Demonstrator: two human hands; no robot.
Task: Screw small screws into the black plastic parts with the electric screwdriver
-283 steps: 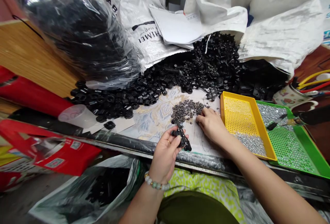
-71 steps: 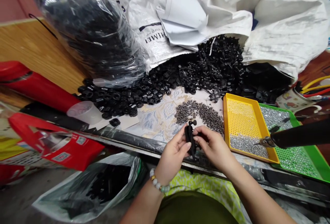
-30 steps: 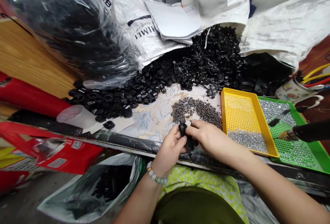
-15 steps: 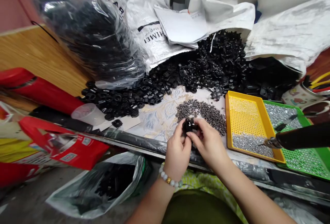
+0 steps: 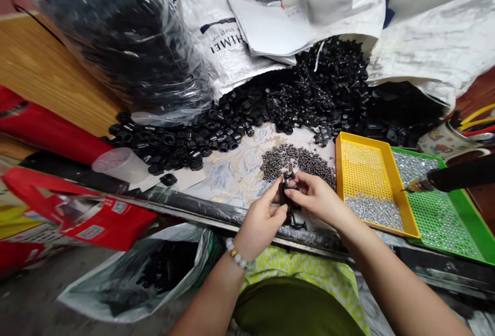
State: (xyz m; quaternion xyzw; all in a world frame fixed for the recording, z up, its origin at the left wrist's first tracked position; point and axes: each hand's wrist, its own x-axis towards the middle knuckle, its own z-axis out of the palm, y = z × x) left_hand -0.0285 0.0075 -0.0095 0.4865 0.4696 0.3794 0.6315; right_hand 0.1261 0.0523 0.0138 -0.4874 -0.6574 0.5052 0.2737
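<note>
Between my two hands is a black plastic part [image 5: 284, 194] with thin arms sticking out below, held over the table's front edge. My left hand [image 5: 263, 213], with a beaded bracelet at the wrist, pinches its left side between thumb and fingers. From the right, my right hand [image 5: 315, 195] grips the same part with thumb and fingertips. Just beyond the fingers lies a pile of small dark metal pieces [image 5: 297, 163]. The part's exact shape is partly covered by my fingers.
A yellow tray [image 5: 338, 171] and a green tray [image 5: 472, 217] hold small silver screws, with an electric screwdriver [image 5: 456, 173] over them. Black plastic parts [image 5: 328, 83] heap at the back. A clear cup [image 5: 121, 165] stands left; an open plastic bag [image 5: 127, 279] sits below the edge.
The black part has turned in my hands, and its thin arms now show below. My hands have drawn slightly apart. The whole view has shifted a little.
</note>
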